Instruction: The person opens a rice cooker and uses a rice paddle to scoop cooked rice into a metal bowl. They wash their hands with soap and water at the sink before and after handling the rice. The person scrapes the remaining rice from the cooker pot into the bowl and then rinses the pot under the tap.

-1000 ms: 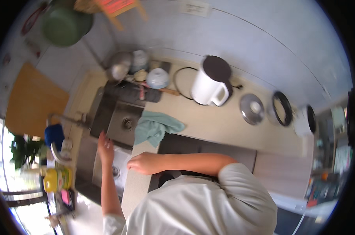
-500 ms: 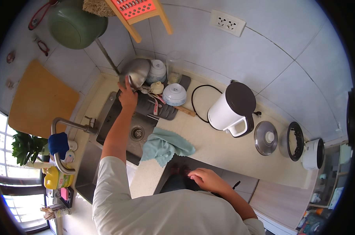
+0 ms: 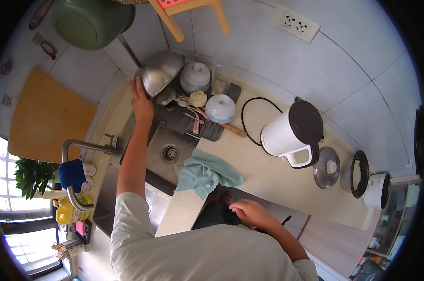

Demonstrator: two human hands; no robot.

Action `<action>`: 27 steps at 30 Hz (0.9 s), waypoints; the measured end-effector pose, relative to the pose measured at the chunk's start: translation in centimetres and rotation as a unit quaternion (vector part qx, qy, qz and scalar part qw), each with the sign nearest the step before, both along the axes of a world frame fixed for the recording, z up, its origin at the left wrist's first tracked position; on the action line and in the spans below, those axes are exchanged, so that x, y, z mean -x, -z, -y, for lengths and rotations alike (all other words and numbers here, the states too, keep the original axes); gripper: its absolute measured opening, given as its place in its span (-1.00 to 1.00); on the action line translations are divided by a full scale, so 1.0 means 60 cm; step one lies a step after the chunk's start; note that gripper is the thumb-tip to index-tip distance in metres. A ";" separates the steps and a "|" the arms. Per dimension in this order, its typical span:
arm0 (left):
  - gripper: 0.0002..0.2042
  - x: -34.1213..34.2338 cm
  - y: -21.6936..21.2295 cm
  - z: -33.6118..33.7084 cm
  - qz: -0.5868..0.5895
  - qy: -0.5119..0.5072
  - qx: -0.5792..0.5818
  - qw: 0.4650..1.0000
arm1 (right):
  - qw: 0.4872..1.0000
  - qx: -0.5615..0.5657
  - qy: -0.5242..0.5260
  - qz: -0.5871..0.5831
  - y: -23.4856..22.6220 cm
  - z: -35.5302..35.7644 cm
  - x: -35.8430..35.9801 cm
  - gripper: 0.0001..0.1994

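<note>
In my outstretched left hand is the near rim of a shiny metal bowl, which is tilted with its rounded outside up. Its thumb is hidden. The bowl is at the back corner, over the grey drying mat beside the sink. Under and next to it lie a metal ladle, some spoons and a small cream-coloured cup. Two upturned white-and-blue bowls and a clear glass stand to the right. My right hand hangs before my body, fingers curled, with nothing visible in it.
A teal cloth lies at the counter's edge, right of the sink. The tap arches over at left. Farther right stand a white kettle, a pot lid and a pot. A green basin hangs above.
The metal bowl has tipped and risen slightly off the mat with my left hand at its rim, uncovering the ladle. My right hand stays low in front of me. The whole view has shifted slightly.
</note>
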State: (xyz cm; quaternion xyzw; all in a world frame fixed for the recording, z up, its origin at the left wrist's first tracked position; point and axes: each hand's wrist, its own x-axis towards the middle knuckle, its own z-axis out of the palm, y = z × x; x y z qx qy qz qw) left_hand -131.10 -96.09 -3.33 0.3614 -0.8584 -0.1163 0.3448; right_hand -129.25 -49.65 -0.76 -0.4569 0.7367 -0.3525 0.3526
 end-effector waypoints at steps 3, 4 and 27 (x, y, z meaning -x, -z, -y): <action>-0.26 -0.056 0.002 -0.026 -0.141 0.020 0.058 0.988 | 1.000 0.019 -0.013 -0.011 0.001 0.012 0.002 -0.88; -0.31 -0.076 0.013 -0.046 -0.209 0.048 -0.021 0.977 | 1.000 0.024 -0.009 -0.015 -0.003 0.013 0.005 -0.88; -0.67 0.050 -0.010 -0.839 0.021 0.535 -0.407 0.740 | 0.652 0.186 0.711 0.185 -0.034 -0.632 0.111 -0.70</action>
